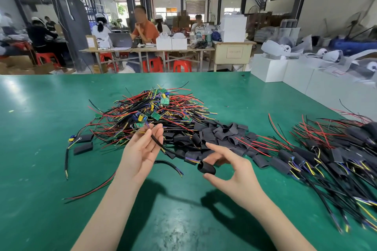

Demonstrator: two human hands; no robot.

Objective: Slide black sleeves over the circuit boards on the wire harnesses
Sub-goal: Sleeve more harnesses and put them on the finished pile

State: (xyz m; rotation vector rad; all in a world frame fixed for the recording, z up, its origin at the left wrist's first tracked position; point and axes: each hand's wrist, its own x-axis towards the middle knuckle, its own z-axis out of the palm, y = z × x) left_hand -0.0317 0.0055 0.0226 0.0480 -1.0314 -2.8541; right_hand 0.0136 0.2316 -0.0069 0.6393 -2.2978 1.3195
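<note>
Table layout: a tangle of bare wire harnesses (155, 112) with green circuit boards (164, 101) lies in the middle of the green table (40, 128); loose black sleeves (216, 134) are heaped just to its right, and a pile of finished harnesses (326, 153), already sleeved, lies at the far right. Judged from this, work flows left to right, so each hand reaches its own supply without crossing.

Stray pieces: two sleeves (83, 148) and a short cable lie apart at the left of the tangle.

Left hand (142, 149): palm up, fingers nearly straight and only slightly cupped. A black cable (157, 142) of one harness lies across the fingers, its coloured wire ends at the fingertips — carried rather than clamped, as far as can be seen. The cable runs down and right toward the sleeve heap.

Right hand (230, 167): thumb below and a curled finger above pinch one black sleeve (206, 167); the index finger sticks out straight toward the left hand. The sleeve's round mouth faces left, toward the cable.

Why held so: the open mouth is turned toward the harness, likely so the wire end can be threaded in first and the sleeve then run along to the board.

Board for this harness: I cannot tell which one in the tangle belongs to the held cable.

Stage: sleeve and cable are close but apart — threading not yet begun.

Background: other people sit at tables; white boxes (285, 71) line the right edge.
</note>
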